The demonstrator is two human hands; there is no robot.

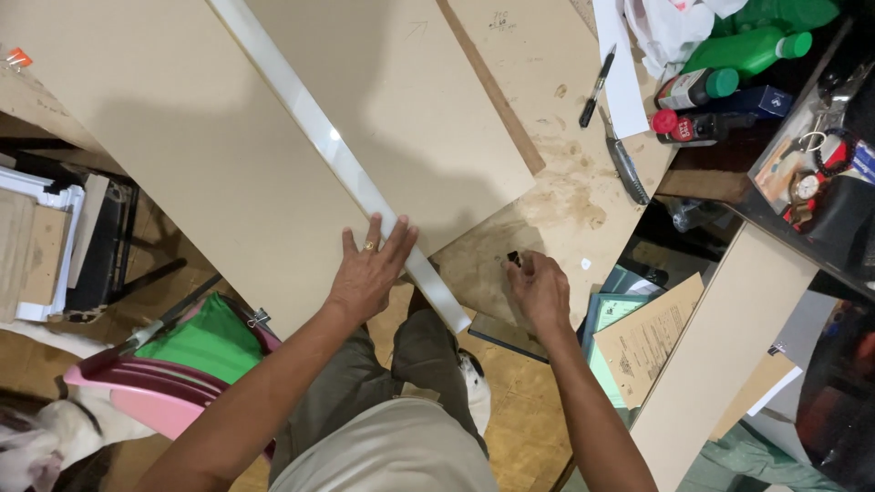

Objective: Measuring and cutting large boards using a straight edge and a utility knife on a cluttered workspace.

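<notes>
My left hand (366, 271) lies flat, fingers spread and gripping nothing, pressing down across the long white strip (339, 159) where it nears the near edge of the big tan board (182, 137). There is a ring on one finger. The strip runs diagonally from the far edge of that board to just past its near edge, its end jutting out between my two hands.

My right hand (540, 290) is curled, fingertips pinched on a small black clip (514, 259), at the near edge of the stained workbench (556, 196), just beside the strip's end.

A second tan board (410, 100) lies beside the strip, on the right. Farther out along the bench's right edge lie a utility knife (624, 164) and a black pen (598, 85) beside a white paper sheet (622, 73). At the far right corner stand green bottles (747, 50) and a red-capped bottle (684, 128).

Below the bench, at my left, a pink chair (146, 387) holds green cloth (205, 342).
</notes>
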